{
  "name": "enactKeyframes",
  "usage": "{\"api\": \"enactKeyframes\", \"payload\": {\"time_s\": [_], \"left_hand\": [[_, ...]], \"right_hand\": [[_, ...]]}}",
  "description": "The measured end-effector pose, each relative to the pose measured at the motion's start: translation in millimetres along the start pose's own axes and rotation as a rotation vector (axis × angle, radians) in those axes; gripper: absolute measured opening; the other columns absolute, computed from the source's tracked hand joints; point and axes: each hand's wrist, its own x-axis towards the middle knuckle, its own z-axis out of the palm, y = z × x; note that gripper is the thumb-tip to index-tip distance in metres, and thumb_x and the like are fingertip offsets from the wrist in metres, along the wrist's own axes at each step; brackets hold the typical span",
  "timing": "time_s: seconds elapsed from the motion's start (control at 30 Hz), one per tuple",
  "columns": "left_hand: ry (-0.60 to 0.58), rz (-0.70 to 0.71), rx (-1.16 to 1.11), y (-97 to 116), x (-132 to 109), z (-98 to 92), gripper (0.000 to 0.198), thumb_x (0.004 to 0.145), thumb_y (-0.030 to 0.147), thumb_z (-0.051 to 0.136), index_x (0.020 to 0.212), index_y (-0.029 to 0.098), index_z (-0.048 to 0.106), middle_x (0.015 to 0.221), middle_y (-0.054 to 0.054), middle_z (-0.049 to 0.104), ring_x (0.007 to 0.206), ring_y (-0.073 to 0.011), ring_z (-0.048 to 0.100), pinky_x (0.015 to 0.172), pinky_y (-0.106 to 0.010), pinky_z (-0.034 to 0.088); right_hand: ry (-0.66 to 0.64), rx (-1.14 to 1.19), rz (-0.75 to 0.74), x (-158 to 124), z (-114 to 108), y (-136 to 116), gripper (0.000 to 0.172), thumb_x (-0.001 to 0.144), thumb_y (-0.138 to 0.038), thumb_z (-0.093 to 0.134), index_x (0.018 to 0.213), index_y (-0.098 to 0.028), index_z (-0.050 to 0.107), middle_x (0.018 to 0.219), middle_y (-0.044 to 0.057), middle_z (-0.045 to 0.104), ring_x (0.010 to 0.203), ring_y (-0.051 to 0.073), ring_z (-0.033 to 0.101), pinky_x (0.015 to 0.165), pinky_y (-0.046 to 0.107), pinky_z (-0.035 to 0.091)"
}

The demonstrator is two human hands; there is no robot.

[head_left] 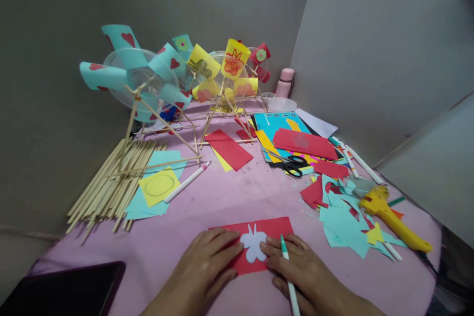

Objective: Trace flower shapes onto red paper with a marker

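Right hand point(303, 266) holding green-tipped marker point(292, 290) | left hand point(209, 259) laid flat on red paper point(277, 225) | white butterfly cutout point(255, 246) between

In front of you is a big grey wall point(166, 0), and it looks dark and a bit green. On your right is another wall point(388, 49), and this one is paler because more light falls on it. The two walls meet in a corner behind your table point(266, 192). The table top is pinky purple, and its edge is round on your right. A thin line point(425, 128) goes slanting up the pale wall. Past the table's right side it is dark, too dark for you to make out the floor.
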Motion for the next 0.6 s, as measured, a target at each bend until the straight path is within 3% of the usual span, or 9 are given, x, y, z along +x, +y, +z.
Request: {"api": "enactKeyframes", "payload": {"time_s": [0.1, 0.2, 0.33, 0.43, 0.5, 0.6], "left_hand": [[0.015, -0.036, -0.018, -5.5, -3.9, 0.5, 0.032, 0.091, 0.032, 0.057, 0.123, 0.029, 0.058, 0.122, -0.005, 0.063, 0.110, -0.0229, 0.058, 0.091, -0.038, 0.049], [0.004, -0.077, -0.057, -13.1, -5.1, -5.5, 0.028, 0.093, 0.026, 0.052, 0.120, 0.029, 0.060, 0.120, -0.004, 0.064, 0.107, -0.0209, 0.059, 0.089, -0.036, 0.050], [-0.093, -0.211, -0.058, -8.8, 8.5, -18.2, 0.031, 0.096, 0.017, 0.041, 0.120, 0.025, 0.059, 0.119, -0.006, 0.062, 0.107, -0.0184, 0.056, 0.091, -0.032, 0.046], [-0.212, -0.361, 0.030, 5.0, 28.2, -23.6, 0.028, 0.088, 0.019, 0.056, 0.116, 0.020, 0.059, 0.115, -0.008, 0.060, 0.104, -0.0229, 0.055, 0.090, -0.036, 0.045], [-0.233, -0.413, 0.061, 13.3, 39.9, -24.1, 0.028, 0.079, 0.020, 0.067, 0.106, 0.017, 0.062, 0.107, -0.010, 0.062, 0.097, -0.0274, 0.056, 0.082, -0.040, 0.046], [-0.250, -0.473, 0.066, 18.4, 49.5, -23.2, 0.030, 0.072, 0.021, 0.073, 0.098, 0.016, 0.061, 0.097, -0.010, 0.063, 0.088, -0.0279, 0.057, 0.074, -0.038, 0.045]], "right_hand": [[0.018, 0.014, 0.000, -0.4, -1.1, -0.1, 0.025, 0.085, -0.012, 0.055, 0.108, -0.019, 0.062, 0.126, 0.008, 0.064, 0.118, 0.020, 0.058, 0.102, 0.033, 0.039], [0.016, 0.028, 0.005, -3.2, 0.5, 1.0, 0.024, 0.087, -0.012, 0.055, 0.109, -0.020, 0.061, 0.127, 0.008, 0.064, 0.120, 0.020, 0.057, 0.104, 0.033, 0.037], [0.010, 0.040, 0.004, -8.5, 4.9, 3.0, 0.026, 0.089, -0.013, 0.054, 0.113, -0.022, 0.057, 0.132, 0.007, 0.061, 0.124, 0.018, 0.053, 0.107, 0.033, 0.032], [0.009, 0.026, -0.001, -8.4, 4.9, 2.5, 0.025, 0.090, -0.013, 0.053, 0.114, -0.021, 0.057, 0.132, 0.008, 0.060, 0.125, 0.017, 0.052, 0.107, 0.032, 0.032], [0.011, 0.005, -0.003, -6.0, 2.5, 0.5, 0.024, 0.090, -0.013, 0.053, 0.112, -0.020, 0.058, 0.131, 0.010, 0.061, 0.124, 0.018, 0.053, 0.105, 0.033, 0.034], [0.029, -0.032, -0.009, -1.7, -1.8, -3.6, 0.022, 0.088, -0.012, 0.052, 0.108, -0.019, 0.060, 0.127, 0.011, 0.063, 0.119, 0.021, 0.058, 0.100, 0.035, 0.040]]}}
